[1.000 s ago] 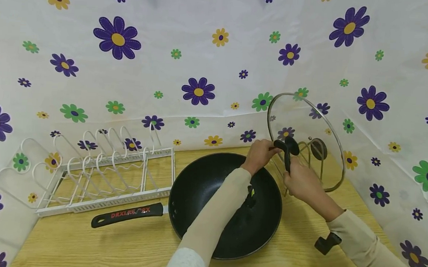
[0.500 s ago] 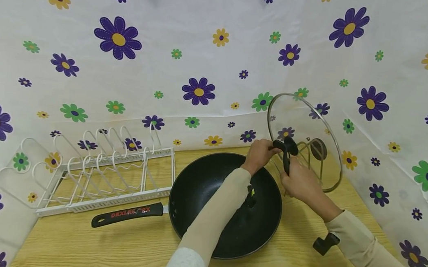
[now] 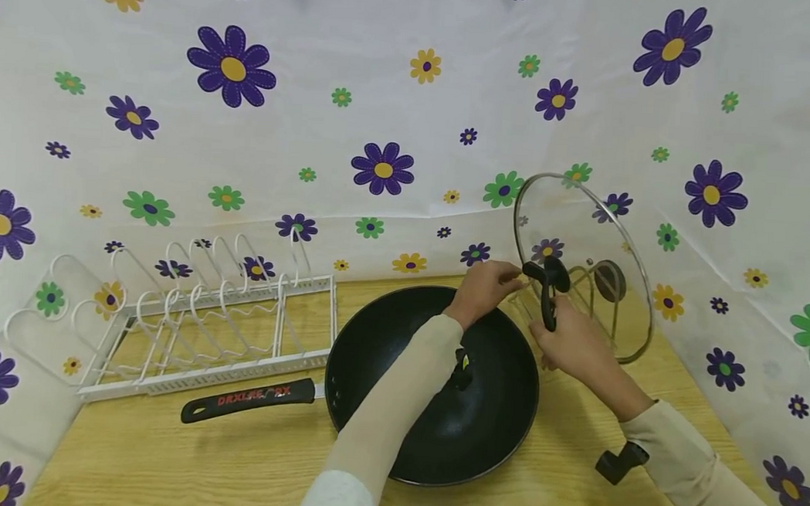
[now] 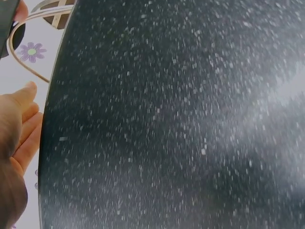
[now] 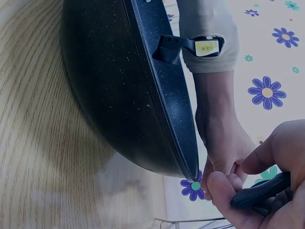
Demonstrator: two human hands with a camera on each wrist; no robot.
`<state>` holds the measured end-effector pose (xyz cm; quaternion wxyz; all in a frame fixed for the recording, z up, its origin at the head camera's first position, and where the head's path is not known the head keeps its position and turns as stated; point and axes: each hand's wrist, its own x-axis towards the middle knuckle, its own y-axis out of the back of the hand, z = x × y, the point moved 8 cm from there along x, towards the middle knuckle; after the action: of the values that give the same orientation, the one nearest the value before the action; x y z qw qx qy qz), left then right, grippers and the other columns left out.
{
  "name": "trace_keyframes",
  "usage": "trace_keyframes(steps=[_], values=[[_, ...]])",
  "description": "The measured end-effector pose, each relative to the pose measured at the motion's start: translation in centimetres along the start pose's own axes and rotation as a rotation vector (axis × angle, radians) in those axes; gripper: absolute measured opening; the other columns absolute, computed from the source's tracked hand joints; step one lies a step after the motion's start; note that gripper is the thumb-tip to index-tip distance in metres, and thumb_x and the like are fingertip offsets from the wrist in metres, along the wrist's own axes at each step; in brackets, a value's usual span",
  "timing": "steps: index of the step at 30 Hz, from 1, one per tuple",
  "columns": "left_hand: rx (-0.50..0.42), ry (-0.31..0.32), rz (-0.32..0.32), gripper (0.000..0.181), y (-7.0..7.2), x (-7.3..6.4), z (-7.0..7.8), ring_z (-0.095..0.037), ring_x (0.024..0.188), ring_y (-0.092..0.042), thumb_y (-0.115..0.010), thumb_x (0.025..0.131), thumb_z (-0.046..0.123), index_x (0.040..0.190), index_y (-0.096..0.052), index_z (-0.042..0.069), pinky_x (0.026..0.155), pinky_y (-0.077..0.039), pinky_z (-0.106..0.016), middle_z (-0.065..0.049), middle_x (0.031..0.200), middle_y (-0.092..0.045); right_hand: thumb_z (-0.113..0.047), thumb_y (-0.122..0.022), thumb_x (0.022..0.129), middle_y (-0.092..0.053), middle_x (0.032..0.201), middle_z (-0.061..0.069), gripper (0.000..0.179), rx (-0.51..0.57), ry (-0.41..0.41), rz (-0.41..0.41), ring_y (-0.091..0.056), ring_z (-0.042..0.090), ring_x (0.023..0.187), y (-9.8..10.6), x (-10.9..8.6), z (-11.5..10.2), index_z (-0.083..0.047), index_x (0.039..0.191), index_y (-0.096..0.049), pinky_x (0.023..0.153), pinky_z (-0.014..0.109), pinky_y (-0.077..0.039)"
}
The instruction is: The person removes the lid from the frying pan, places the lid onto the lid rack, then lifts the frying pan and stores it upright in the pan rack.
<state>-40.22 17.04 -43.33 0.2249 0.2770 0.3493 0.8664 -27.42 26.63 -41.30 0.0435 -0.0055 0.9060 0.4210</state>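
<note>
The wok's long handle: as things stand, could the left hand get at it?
Probably yes: nothing visible covers the long handle, and the left hand seems to hold nothing, though it must first draw back across the wok.

One lid [image 3: 589, 249], one pan [image 3: 482, 412], two hands [image 3: 482, 290] [image 3: 577, 342]

Low passage is available along the worktop's [image 3: 141, 469] left edge, ahead of the wok's [image 3: 488, 428] handle [image 3: 250, 401]. The white rack [image 3: 209, 375] obstructs the back-left corner; the glass lid [image 3: 590, 237] obstructs the back-right. Overhead, the left forearm [image 3: 396, 403] crosses the wok; the right forearm [image 3: 685, 456] spans the right edge.
</note>
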Motion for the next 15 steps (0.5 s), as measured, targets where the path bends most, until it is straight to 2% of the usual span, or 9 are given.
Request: trace_keyframes(steps=[5,12,15], values=[[-0.011,0.000,0.013,0.030,0.9,-0.4,-0.8,-0.020,0.113,-0.070,-0.063,0.103,0.022,0.127,-0.071,0.005,0.097,-0.055,-0.029,-0.008,0.124,-0.073,-0.030,-0.054,0.104,-0.070,0.070,0.011,0.068,0.013,0.009,0.014,-0.067,0.017,0.054,0.3,-0.3,-0.1,0.014,0.150,-0.029,0.053,0.035,-0.051],[-0.077,0.054,0.040,0.031,2.4,-1.1,-1.7,-0.022,0.116,-0.068,-0.059,0.102,0.020,0.128,-0.069,0.006,0.100,-0.054,-0.034,-0.008,0.128,-0.071,-0.035,-0.054,0.104,-0.068,0.066,0.007,0.072,0.006,0.035,0.033,-0.064,0.017,0.054,0.5,-0.6,-0.3,0.013,0.151,-0.028,0.051,0.035,-0.045],[-0.103,0.072,0.059,0.032,3.2,-1.3,-1.9,-0.022,0.116,-0.068,-0.058,0.102,0.020,0.128,-0.069,0.007,0.099,-0.054,-0.033,-0.007,0.129,-0.071,-0.038,-0.053,0.105,-0.069,0.068,0.010,0.074,0.002,0.040,0.036,-0.063,0.018,0.053,0.6,-0.7,-0.4,0.013,0.152,-0.027,0.050,0.035,-0.045]])
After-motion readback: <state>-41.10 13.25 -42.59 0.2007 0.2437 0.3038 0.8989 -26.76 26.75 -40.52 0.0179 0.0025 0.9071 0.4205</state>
